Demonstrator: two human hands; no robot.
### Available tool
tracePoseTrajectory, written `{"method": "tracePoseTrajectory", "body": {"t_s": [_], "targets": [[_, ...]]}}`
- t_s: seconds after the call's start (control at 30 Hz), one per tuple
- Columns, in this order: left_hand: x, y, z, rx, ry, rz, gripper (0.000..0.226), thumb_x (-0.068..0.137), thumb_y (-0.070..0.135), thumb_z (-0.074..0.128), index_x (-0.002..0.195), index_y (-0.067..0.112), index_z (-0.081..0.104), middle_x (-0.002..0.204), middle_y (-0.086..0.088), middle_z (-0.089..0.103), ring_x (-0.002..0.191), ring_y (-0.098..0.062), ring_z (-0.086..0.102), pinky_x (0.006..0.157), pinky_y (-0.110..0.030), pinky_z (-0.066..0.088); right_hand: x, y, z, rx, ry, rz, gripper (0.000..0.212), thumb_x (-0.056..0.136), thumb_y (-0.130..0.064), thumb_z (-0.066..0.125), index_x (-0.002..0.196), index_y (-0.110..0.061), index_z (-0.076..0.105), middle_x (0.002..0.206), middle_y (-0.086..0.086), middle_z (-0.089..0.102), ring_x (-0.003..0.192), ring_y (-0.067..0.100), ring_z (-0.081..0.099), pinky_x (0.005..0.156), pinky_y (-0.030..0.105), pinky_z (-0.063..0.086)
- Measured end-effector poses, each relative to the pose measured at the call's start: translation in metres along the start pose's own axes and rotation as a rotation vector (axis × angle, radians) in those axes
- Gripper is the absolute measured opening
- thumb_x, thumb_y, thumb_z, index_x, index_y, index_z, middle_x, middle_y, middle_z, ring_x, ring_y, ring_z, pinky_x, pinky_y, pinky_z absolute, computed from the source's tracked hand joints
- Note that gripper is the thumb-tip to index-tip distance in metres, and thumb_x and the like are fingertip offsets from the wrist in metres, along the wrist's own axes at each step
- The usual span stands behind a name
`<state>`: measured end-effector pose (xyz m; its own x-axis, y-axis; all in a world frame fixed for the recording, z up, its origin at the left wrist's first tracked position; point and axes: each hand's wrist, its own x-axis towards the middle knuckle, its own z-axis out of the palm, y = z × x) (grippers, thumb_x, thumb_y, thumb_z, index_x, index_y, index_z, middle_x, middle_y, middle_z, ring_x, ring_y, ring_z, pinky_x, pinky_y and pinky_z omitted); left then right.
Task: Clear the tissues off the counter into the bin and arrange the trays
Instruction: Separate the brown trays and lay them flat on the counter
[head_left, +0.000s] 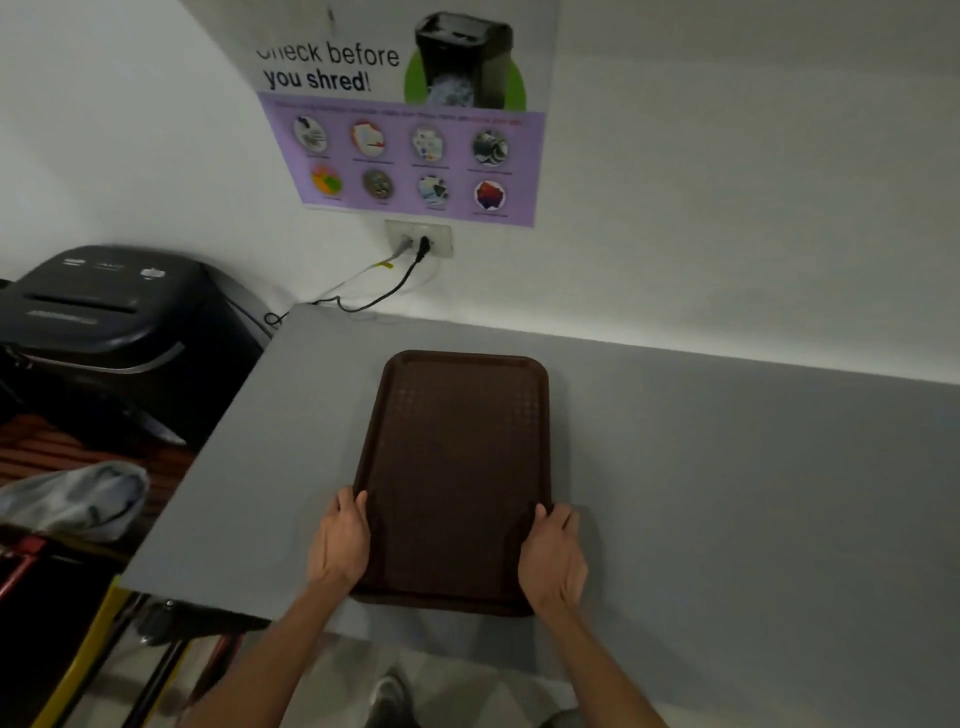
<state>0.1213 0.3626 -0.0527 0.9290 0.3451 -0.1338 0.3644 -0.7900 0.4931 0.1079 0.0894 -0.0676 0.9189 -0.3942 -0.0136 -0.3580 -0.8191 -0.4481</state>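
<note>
1. Left hand (340, 540) is gripping the left long edge of the brown tray (457, 457) near its front corner. Right hand (553, 551) is gripping the opposite edge.
2. Tray is lying flat on the grey tabletop (727, 493), with its far short end pointing toward the wall.
3. Progress, judged: no tissues are showing on the tabletop, so clearing looks done. Tray arranging appears to be underway.
4. Count: two hands, one tray visible (cannot tell whether others are stacked beneath), zero tissues, no bin in view.
</note>
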Motion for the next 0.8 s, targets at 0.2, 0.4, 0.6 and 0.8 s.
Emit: {"method": "tracePoseTrajectory", "body": {"t_s": [0.2,0.4,0.6,0.8], "targets": [[0.036,-0.066,-0.055,0.088,-0.094,0.040,0.028,0.112,0.028,0.027,0.110,0.009,0.048,0.114,-0.021,0.060,0.098,-0.043,0.063,0.084,-0.054,0.051,-0.052,-0.080,0.036,-0.010,-0.037,0.053,0.031,0.112,-0.034,0.037,0.102,-0.009,0.053,0.101,0.011,0.059,0.076,0.035,0.070,0.049,0.038,0.045],[0.066,-0.106,-0.087,0.112,-0.089,0.054,0.031,0.111,0.040,0.024,0.103,0.015,0.043,0.109,-0.016,0.059,0.089,-0.040,0.064,0.071,-0.050,0.051,-0.076,-0.132,0.060,-0.016,0.003,0.090,0.024,0.113,-0.033,0.041,0.106,-0.011,0.049,0.104,0.011,0.057,0.072,0.037,0.072,0.050,0.042,0.048],[0.090,-0.133,-0.111,0.125,-0.093,0.070,0.031,0.111,0.039,0.026,0.100,0.015,0.042,0.106,-0.017,0.058,0.089,-0.041,0.063,0.073,-0.053,0.052,-0.085,-0.171,0.077,-0.005,-0.068,0.122,0.026,0.113,-0.037,0.034,0.110,-0.014,0.045,0.111,0.011,0.055,0.088,0.039,0.073,0.061,0.046,0.053],[0.113,-0.162,-0.133,-0.053,-0.136,-0.020,0.033,0.111,0.029,0.036,0.130,0.003,0.048,0.129,-0.023,0.055,0.110,-0.044,0.059,0.085,-0.050,0.049,-0.092,-0.193,0.082,0.118,-0.172,0.113,0.037,0.113,-0.038,0.034,0.144,-0.019,0.043,0.134,0.010,0.053,0.113,0.041,0.067,0.087,0.052,0.054]]}}
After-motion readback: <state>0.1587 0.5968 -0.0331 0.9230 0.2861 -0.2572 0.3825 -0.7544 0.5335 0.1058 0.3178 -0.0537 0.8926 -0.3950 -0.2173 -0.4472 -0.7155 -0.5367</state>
